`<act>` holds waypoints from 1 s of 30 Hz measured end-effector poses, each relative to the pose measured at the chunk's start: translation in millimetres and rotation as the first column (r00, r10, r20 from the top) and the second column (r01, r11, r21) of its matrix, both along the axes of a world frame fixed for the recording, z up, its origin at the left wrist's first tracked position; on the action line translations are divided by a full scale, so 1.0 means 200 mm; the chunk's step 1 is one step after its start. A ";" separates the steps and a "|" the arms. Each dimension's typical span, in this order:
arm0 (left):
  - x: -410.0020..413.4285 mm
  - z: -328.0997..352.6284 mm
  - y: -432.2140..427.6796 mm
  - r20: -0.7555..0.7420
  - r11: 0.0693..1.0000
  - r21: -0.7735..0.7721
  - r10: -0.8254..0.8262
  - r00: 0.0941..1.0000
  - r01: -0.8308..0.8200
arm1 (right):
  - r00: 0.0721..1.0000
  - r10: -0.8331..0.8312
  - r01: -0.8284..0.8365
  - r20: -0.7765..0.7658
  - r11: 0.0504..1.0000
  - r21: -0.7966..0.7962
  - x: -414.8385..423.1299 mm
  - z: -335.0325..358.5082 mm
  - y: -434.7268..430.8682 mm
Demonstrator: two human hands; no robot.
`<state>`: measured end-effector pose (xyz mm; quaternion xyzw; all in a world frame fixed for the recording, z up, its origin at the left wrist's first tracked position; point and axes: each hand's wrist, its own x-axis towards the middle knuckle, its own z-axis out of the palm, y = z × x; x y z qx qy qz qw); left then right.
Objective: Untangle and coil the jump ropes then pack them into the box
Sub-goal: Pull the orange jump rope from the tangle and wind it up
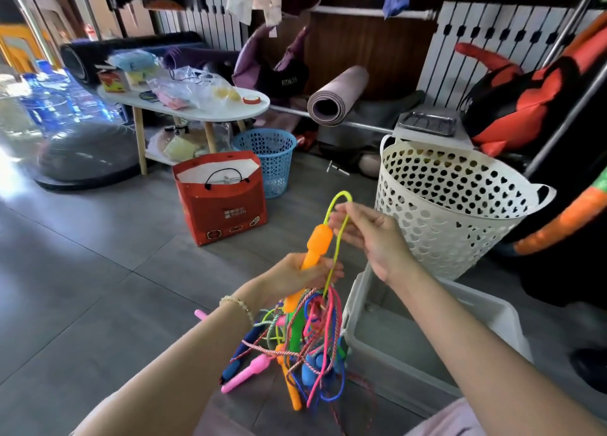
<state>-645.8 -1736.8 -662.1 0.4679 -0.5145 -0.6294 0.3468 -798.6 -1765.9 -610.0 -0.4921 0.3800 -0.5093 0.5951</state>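
Observation:
My left hand grips an orange jump-rope handle that points upward. A yellow rope loops out of its top, and my right hand pinches that loop near the top. Below my left hand hangs a tangled bundle of jump ropes with pink, blue, green and orange handles and multicoloured cords, reaching down to the floor. The grey plastic box stands on the floor just right of the bundle, under my right forearm; nothing shows in the part of its inside that I can see.
A white perforated laundry basket stands behind the box. A red paper bag and a blue basket sit on the grey tiled floor ahead. A low white table, a rolled mat and a grey dome trainer lie beyond.

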 end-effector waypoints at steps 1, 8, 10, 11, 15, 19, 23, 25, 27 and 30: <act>0.00 0.00 0.00 -0.019 1.000 -0.004 0.017 1.000 -0.017 | 0.997 -0.059 0.058 0.045 0.998 0.007 -0.01 0.01 -0.02; 0.01 0.11 -0.04 -0.236 0.951 -0.028 0.294 0.926 -0.309 | 0.987 0.024 -0.013 -0.157 0.998 0.067 -0.02 -0.05 -0.01; 0.03 0.14 -0.06 -0.318 0.931 -0.001 0.346 0.882 -0.366 | 0.901 0.228 -0.194 -0.368 0.973 0.128 0.00 -0.14 0.03; 0.04 0.16 -0.06 -0.335 0.927 0.002 0.354 0.873 -0.375 | 0.850 0.287 -0.245 -0.442 0.958 0.150 0.01 -0.18 0.04; 0.05 0.19 -0.04 -0.344 0.928 0.020 0.356 0.869 -0.372 | 0.783 0.257 -0.249 -0.566 0.964 0.093 0.04 -0.26 0.05; 0.06 0.20 -0.04 -0.337 0.923 0.049 0.375 0.864 -0.382 | 0.760 0.288 -0.265 -0.583 0.956 0.126 0.06 -0.30 0.05; 0.10 0.18 -0.05 -0.265 0.900 0.024 0.425 0.865 -0.435 | 0.778 0.345 -0.313 -0.525 0.938 0.151 0.05 -0.28 0.04; 0.11 0.18 -0.04 -0.210 0.899 -0.008 0.427 0.879 -0.438 | 0.780 0.417 -0.354 -0.467 0.909 0.220 0.03 -0.26 0.03; 0.13 0.18 -0.05 -0.197 0.890 -0.023 0.443 0.875 -0.455 | 0.814 0.449 -0.370 -0.369 0.890 0.266 0.03 -0.25 0.02; 0.17 0.19 -0.06 -0.227 0.875 -0.015 0.469 0.854 -0.485 | 0.951 0.295 -0.249 -0.098 0.912 0.326 0.02 -0.22 -0.02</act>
